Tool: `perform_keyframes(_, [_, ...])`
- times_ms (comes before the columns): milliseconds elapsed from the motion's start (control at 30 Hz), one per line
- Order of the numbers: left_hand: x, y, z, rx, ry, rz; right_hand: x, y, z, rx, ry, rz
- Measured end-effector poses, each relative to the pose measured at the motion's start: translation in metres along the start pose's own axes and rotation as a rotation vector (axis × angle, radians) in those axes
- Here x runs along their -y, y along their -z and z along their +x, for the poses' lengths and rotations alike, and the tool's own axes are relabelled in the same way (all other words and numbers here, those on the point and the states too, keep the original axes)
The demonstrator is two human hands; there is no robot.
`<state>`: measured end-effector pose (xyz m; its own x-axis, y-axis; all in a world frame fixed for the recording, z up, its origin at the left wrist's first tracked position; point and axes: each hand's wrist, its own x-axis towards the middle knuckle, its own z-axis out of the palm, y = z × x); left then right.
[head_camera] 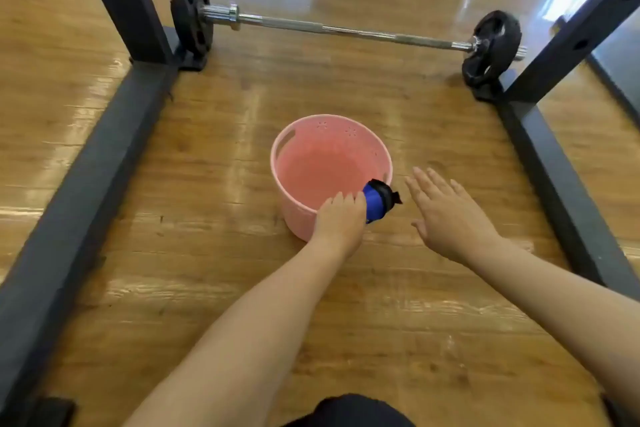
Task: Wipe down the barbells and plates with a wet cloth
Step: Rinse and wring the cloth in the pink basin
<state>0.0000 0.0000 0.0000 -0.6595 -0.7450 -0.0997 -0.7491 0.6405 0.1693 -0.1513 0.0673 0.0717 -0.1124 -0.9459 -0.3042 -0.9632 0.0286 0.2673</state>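
Nearest me, the left hand is clenched around a blue cloth at the near rim of the pink bucket, which holds water. The right hand hovers beside it, fingers spread and empty. Beyond, the barbell rests on the wooden floor, its plates on either end. I'd say no wiping has begun; all of it is left.

Both bare forearms reach forward. The left hand is curled closed in a grip; the right hand hovers flat, fingers spread.
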Motion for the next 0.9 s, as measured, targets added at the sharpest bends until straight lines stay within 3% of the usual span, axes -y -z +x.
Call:
perform_keyframes(167, [0.019, 0.004, -0.001, 0.006, -0.095, -0.243, -0.02, 0.003, 0.023, -0.03, -0.052, 0.071])
perform_keyframes(267, [0.035, 0.014, 0.004, -0.198, -0.03, -0.461, -0.024, 0.007, 0.045, -0.107, -0.056, 0.117])
perform_keyframes(400, [0.067, 0.021, 0.039, -0.316, -0.016, -0.301, -0.004, 0.004, 0.084, -0.244, 0.035, 0.204])
perform_keyframes(467, [0.074, 0.024, 0.052, -0.122, -0.013, -0.098, 0.013, 0.003, 0.099, -0.301, 0.08, 0.233])
perform_keyframes(533, [0.081, 0.017, 0.065, 0.088, 0.02, 0.049, 0.026, -0.001, 0.113, -0.245, 0.092, 0.249])
perform_keyframes(667, [0.082, 0.003, 0.094, 0.197, 0.066, 0.147, 0.043, -0.013, 0.131, -0.09, 0.112, 0.173])
perform_keyframes(767, [0.078, -0.011, 0.112, 0.265, 0.125, 0.142, 0.047, -0.02, 0.14, 0.006, 0.014, 0.139])
perform_keyframes(900, [0.081, -0.038, 0.119, 0.383, 0.085, 0.114, 0.049, -0.031, 0.147, -0.046, -0.059, 0.2])
